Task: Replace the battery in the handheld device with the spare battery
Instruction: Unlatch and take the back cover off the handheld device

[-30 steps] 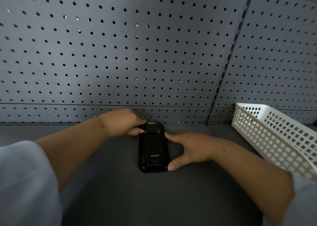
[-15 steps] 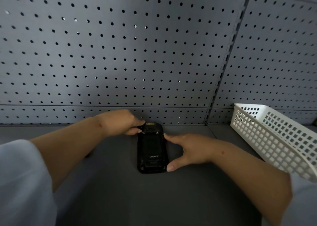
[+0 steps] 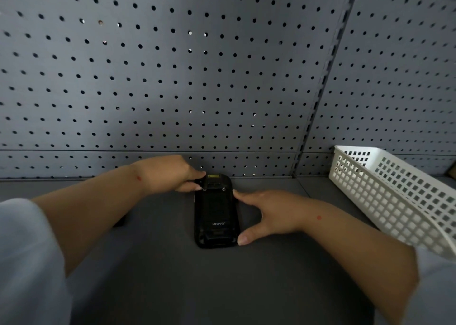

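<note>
A black handheld device (image 3: 216,213) lies back side up on the dark grey shelf (image 3: 222,287), with "urovo" printed low on its back cover. My left hand (image 3: 170,174) is at the device's top left corner, fingertips pinched on that corner. My right hand (image 3: 269,213) spans the device's right edge: fingers touch the upper right side and the thumb presses the bottom right corner. A small dark object (image 3: 121,222) peeks out from under my left forearm. I cannot tell what it is.
A white perforated plastic basket (image 3: 394,198) stands at the right, tilted, close to my right forearm. A grey pegboard wall (image 3: 197,77) rises directly behind the device. Pale sleeves cover both upper arms at the frame's lower corners.
</note>
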Tool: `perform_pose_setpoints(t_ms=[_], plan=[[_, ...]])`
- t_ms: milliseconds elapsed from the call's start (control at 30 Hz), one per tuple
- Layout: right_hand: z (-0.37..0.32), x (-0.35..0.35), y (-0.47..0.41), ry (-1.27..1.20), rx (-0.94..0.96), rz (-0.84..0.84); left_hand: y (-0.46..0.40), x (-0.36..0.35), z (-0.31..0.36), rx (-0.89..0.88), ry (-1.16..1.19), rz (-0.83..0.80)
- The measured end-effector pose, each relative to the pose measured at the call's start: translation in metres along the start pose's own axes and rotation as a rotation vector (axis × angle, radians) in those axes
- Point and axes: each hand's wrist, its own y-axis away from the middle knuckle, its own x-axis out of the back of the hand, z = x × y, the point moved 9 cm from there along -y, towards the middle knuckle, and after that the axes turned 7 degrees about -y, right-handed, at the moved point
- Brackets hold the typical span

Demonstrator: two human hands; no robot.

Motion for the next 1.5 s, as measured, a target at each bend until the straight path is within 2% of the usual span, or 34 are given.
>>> perform_pose_setpoints(t_ms=[500,800,1100,1500], plan=[[-0.002,-0.001,0.001,0.028,0.005,-0.001,-0.007,-0.001,0.001,0.002,-0.112,0.039],[0.000,-0.001,0.000,0.041,0.002,0.005,-0.003,0.001,0.001,-0.035,-0.033,0.021],[-0.002,0.000,0.000,0.061,-0.002,0.003,0.001,0.009,0.001,-0.030,0.041,0.198],[-0.004,0.001,0.003,0.042,0.004,0.013,0.005,0.009,-0.001,0.172,0.110,0.128]])
